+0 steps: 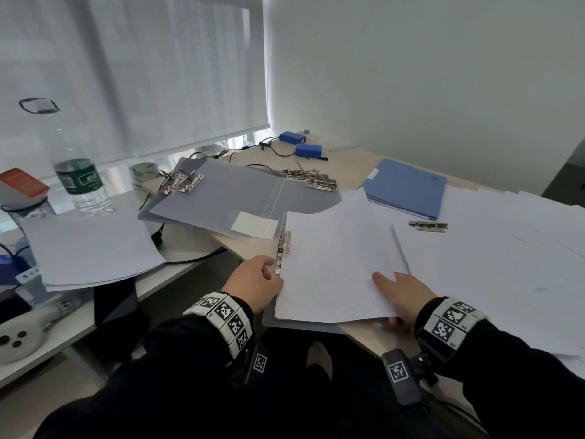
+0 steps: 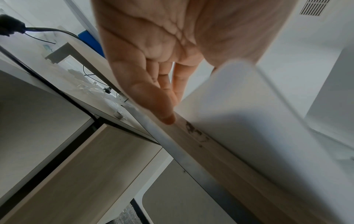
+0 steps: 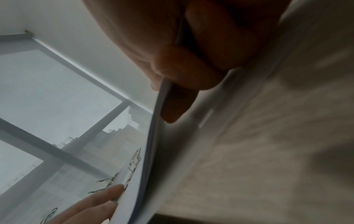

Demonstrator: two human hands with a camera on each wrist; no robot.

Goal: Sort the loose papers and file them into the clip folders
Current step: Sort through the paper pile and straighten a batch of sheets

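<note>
At the near right corner of the paper stack (image 1: 335, 264), the right hand (image 1: 402, 296) pinches the sheets: the thumb lies flat on top and the other fingers (image 3: 178, 109) are curled under the edge, so this corner is lifted a little from the table (image 1: 354, 172). On the left side, the left hand (image 1: 256, 283) rests with relaxed, nearly straight fingers (image 2: 164, 112) against the left edge of the stack, just beside the metal clip (image 1: 282, 248); it holds nothing, it only touches and steadies.

The stack lies on a grey folder (image 1: 304, 326) at the near edge of the table, and the clip stands along the left side of the folder. I think the step now is to seat the sheets under this clip. To do it well, the right hand should push the stack gently to the left, and the left fingers should guide the edge so all sheets go in together and square. If the pinch is too loose, the sheets can fan out; if the push is too strong, the paper bends against the clip.

Farther away, an open grey folder (image 1: 240, 194) lies at the far left, a blue folder (image 1: 408, 188) at the far right, and more loose papers (image 1: 506, 258) are spread on the right. Another pile of paper (image 1: 91, 248) waits on the left side.
</note>
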